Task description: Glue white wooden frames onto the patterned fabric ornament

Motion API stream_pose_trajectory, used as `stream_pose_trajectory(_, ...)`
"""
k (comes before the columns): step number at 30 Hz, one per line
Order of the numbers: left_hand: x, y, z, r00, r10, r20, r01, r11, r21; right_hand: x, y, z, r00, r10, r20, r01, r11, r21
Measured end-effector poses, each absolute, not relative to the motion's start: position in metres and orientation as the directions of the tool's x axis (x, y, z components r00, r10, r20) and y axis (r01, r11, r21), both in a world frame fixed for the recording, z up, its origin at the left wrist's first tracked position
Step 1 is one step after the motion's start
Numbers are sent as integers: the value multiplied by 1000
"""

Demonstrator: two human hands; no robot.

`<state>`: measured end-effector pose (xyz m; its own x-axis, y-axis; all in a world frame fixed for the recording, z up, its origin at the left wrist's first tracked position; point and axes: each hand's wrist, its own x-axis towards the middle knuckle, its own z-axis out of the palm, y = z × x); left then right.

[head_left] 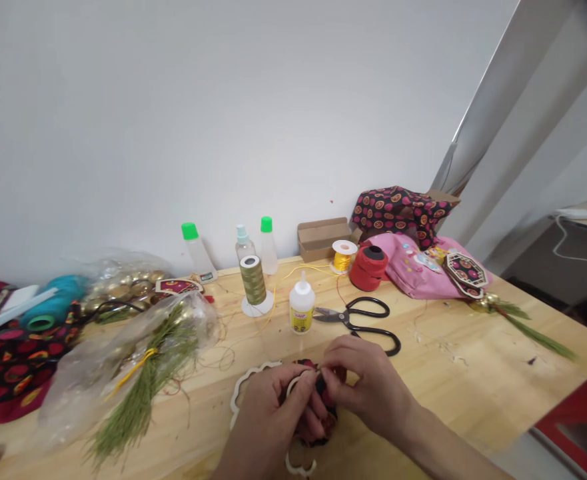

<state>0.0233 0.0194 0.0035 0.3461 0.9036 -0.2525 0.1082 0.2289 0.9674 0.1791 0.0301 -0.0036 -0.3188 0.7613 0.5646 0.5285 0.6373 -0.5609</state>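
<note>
At the table's front, my left hand (280, 407) is closed around a small pale curved frame piece and a piece of dark patterned fabric (329, 427). My right hand (360, 377) pinches the edge of the same fabric, its fingertips almost meeting those of my left. Fingers cover much of the work, so its full shape is hidden. A pale scalloped frame (235, 399) lies on the table, partly under my left hand, and another curved pale piece (300, 469) shows below. Just beyond my hands stands a white glue bottle (302, 310), with black-handled scissors (353, 319) beside it.
Behind stand an olive thread spool (253, 281), a yellow cord spool (343, 259), red thread (369, 270) and green-capped bottles (268, 250). Green tassels (140, 400) and a plastic bag (80, 377) lie left. Pink cloth (408, 270) and an octagonal ornament (466, 272) are at right.
</note>
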Motion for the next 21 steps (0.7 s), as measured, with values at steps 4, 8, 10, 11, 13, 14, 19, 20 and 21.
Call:
stream_pose_trajectory(4,23,20,3,335,901,-277,131,246,960,191,34,0,-449,760,469,436,645,-628)
stream_pose_trajectory(8,24,19,5,343,902,-261,131,229,965,193,37,7,-537,657,529,480,754,-449)
stream_pose_trajectory(10,24,20,5,351,904,-243,138,207,969,189,38,9,-573,612,546,506,788,-352)
stream_pose_trajectory(11,23,20,5,355,904,-237,146,197,970,186,39,9,-584,595,552,520,797,-309)
stream_pose_trajectory(13,21,21,5,351,909,-226,163,179,970,181,41,8,-592,562,578,550,806,-220)
stream_pose_trajectory(14,21,21,5,348,911,-222,166,173,971,178,42,7,-587,544,599,564,806,-179)
stream_pose_trajectory(19,20,21,7,312,921,-234,146,197,970,173,41,1,-448,567,691,570,777,-269)
stream_pose_trajectory(20,21,21,7,301,923,-239,138,206,969,173,40,0,-408,599,689,570,756,-321)
stream_pose_trajectory(21,21,20,7,291,925,-245,128,216,968,173,38,-1,-367,631,684,577,731,-365)
